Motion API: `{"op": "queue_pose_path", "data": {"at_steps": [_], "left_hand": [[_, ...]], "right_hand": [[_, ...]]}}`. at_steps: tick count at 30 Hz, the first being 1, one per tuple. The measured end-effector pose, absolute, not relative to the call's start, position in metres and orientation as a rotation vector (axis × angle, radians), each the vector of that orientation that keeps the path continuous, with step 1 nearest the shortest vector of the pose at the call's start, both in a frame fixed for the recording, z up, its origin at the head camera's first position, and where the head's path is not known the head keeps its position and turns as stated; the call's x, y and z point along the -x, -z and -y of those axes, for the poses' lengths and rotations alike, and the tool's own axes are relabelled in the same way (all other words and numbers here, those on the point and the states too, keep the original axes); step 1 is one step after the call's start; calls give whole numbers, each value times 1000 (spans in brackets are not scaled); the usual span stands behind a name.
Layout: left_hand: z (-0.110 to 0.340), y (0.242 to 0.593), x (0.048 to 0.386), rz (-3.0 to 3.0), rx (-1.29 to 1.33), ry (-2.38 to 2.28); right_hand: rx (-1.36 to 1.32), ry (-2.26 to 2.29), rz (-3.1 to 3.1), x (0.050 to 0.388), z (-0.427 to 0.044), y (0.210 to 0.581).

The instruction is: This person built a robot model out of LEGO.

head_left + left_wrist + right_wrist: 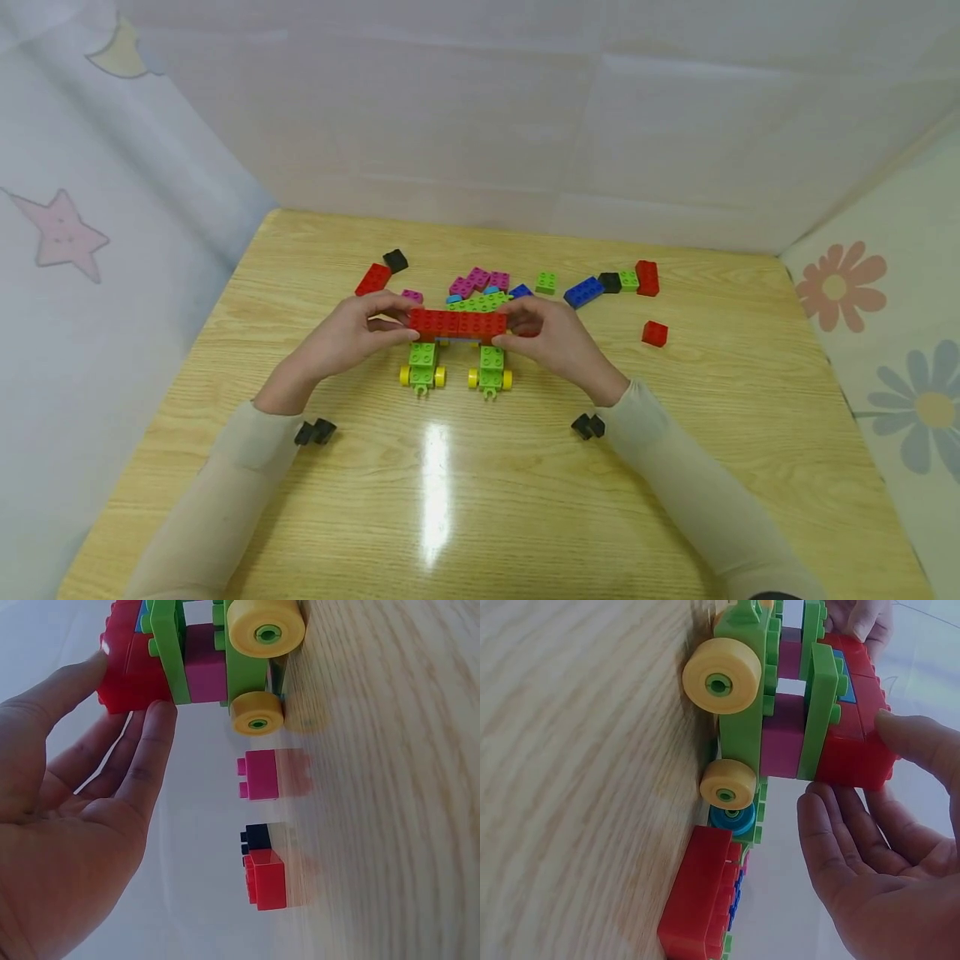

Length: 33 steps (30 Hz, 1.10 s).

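Two red bricks (458, 323) lie end to end across the top of a structure with two green wheeled bases (422, 357) on yellow wheels (721, 675). Purple bricks (782, 735) and green plates (823, 712) stand between the bases and the red layer, where some blue shows. At the left end of the red row, my left hand (352, 333) pinches a red brick between thumb and fingers. My right hand (555, 337) holds the right end, its thumb (915, 742) on the red brick's upper part and its fingertips at the lower edge.
Behind the structure sits a green wheeled base (480, 302) with blue wheels. Loose purple bricks (480, 277), a blue brick (583, 292) and a red brick (647, 278) lie toward the back. Another red brick (655, 333) is at right, one (372, 279) at left beside a black brick (395, 260).
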<state>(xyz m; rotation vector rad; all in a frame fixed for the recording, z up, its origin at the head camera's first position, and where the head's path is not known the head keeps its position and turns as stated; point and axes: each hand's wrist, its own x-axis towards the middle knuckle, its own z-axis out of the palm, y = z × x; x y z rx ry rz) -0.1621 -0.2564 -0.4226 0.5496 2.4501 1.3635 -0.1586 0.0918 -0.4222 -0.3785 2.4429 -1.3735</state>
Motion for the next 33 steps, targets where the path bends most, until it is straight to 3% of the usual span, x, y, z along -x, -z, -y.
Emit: {"op": "queue_pose_path", "data": {"at_steps": [14,33], "left_hand": [[260,425,162,-2420,-556,-1358],[257,426,160,-2411,-508,-1371]], "right_hand": [[399,1390,-2448,154,-109,427],[216,1294,-2545,164,-165,431]]}}
